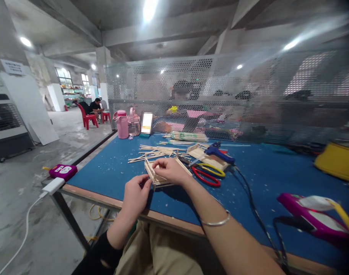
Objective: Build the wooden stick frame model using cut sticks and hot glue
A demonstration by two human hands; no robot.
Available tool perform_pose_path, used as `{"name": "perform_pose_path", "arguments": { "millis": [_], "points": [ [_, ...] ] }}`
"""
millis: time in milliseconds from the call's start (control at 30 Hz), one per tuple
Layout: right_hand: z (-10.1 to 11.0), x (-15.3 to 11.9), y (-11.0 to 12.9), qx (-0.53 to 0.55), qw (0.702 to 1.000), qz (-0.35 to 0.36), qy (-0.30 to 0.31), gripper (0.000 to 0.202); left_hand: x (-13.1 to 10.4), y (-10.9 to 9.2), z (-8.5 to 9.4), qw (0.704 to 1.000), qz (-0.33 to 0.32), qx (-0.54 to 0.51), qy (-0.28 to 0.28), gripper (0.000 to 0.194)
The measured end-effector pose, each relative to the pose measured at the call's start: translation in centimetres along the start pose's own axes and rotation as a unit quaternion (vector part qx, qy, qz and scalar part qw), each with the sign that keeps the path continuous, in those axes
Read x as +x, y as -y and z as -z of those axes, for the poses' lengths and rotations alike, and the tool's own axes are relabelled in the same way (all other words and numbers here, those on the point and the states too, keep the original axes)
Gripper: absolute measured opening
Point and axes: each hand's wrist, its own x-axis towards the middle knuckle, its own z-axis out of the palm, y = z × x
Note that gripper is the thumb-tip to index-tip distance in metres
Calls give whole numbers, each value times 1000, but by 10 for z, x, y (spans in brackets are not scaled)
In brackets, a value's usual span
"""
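A small open frame built of thin wooden sticks [149,168] rests near the front edge of the blue table. My left hand [136,194] is closed, thumb and fingers pinching at the frame's near left corner. Reaching over the frame from the right, my right hand [172,170] has its fingers bent together at the inner left side; whatever lies between its fingertips is hidden. Behind the frame, loose wooden sticks [153,152] are scattered. Right of it lie scissors with red and yellow handles [210,175] and a blue glue gun [220,152], beside a second stick-built piece [196,151].
Bundled sticks [188,136] lie at the back before a perforated metal screen [163,76]. A pink jug [122,125] stands back left. Purple power strips [63,172] sit at the left corner and right side. A black cord [250,194] crosses the right. People sit beyond.
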Motion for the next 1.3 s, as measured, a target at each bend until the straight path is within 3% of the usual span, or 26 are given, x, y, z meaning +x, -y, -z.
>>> {"name": "perform_pose_path", "arguments": {
  "millis": [500,767,1000,1133,1200,1300],
  "points": [
    [-1,1,-1,-16,1000,13,-2,16,-2,0,0,1000,-18,8,21,22],
    [9,3,-9,-52,996,-15,-65,19,1,-3,-4,998,1,61,33,41],
    [-3,9,-8,-56,995,-13,-87,26,6,-2,0,998,9,44,39,33],
    [-3,31,-10,-26,995,-37,-89,24,29,5,9,995,70,-68,20,26],
    [-3,41,-10,-18,995,-48,-89,21,51,10,14,991,101,-90,2,24],
    [-6,44,-9,-16,992,-54,-111,21,86,18,15,988,115,-104,21,24]
  ]
}}
